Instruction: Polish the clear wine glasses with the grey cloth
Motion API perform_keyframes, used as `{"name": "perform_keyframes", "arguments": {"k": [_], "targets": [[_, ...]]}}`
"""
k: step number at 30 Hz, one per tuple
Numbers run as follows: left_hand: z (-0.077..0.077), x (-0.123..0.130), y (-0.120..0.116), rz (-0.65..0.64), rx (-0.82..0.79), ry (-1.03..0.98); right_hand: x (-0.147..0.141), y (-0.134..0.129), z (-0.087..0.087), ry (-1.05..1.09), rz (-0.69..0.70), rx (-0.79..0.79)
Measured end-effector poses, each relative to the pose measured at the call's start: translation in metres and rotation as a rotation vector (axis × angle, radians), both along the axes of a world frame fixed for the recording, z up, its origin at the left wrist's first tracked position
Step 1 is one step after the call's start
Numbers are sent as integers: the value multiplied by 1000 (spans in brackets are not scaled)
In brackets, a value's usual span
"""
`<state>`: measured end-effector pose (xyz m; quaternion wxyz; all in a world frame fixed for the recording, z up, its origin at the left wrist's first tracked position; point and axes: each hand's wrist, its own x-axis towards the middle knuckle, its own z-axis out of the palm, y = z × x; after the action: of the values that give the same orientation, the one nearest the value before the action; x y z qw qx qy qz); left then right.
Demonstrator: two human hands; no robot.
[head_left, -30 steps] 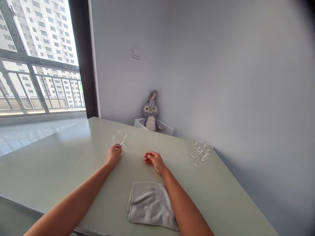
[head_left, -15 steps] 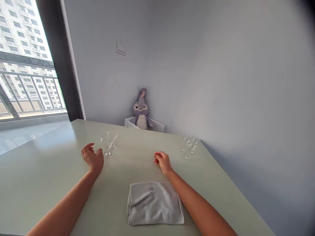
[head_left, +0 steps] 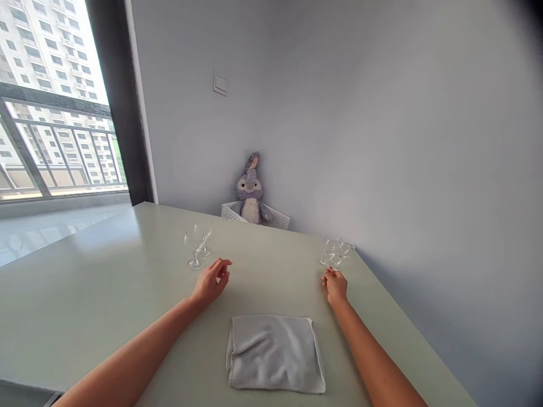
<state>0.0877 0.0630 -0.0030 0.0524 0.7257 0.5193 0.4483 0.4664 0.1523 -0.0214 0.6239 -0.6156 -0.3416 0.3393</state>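
At the right side of the table, my right hand (head_left: pixel 336 284) is closed with its fingertips pinched at the foot of a clear stemmed glass, which the fingers largely hide. Just behind it stand more clear stemmed glasses (head_left: pixel 344 252), close together. My left hand (head_left: pixel 211 281) hovers over the left-middle of the table, fingers loosely bent and apart from the thumb, with nothing in it. Two stemmed glasses, a nearer one (head_left: pixel 194 242) and one behind it (head_left: pixel 205 232), stand upright beyond that hand. A folded grey cloth (head_left: pixel 275 353) lies flat between my forearms.
The pale green table (head_left: pixel 127 294) meets a grey wall (head_left: pixel 403 141) along its right side. Past the far edge, a plush toy (head_left: pixel 250 195) sits in a white perforated basket (head_left: pixel 278 219). A balcony railing (head_left: pixel 80 147) shows at the left.
My right hand has moved right and reached the glasses at the right. My left hand has swung right, from beside the left pair to in front of it. The view has shifted slightly.
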Motion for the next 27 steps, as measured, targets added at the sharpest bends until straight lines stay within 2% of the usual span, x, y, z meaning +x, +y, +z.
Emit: {"name": "perform_keyframes", "arguments": {"k": [3,5,11,15,18,21,23,27], "targets": [[3,3,-1,-128,-236,87,-34,-2,-1,4,106,3],[6,4,-1,-165,-315,120,-63,-5,0,9,220,-1],[8,4,1,-83,-358,65,-166,-5,5,35,585,-47],[5,3,2,-146,-347,68,-229,0,10,58,786,-63],[4,0,4,-151,-308,52,-263,3,15,66,878,-68],[3,-3,7,-133,-274,7,-279,2,20,60,897,-59],[2,-6,8,-110,-261,-11,-277,1,22,47,873,-42],[-3,-11,13,11,-201,-32,-244,1,20,10,722,4]]}}
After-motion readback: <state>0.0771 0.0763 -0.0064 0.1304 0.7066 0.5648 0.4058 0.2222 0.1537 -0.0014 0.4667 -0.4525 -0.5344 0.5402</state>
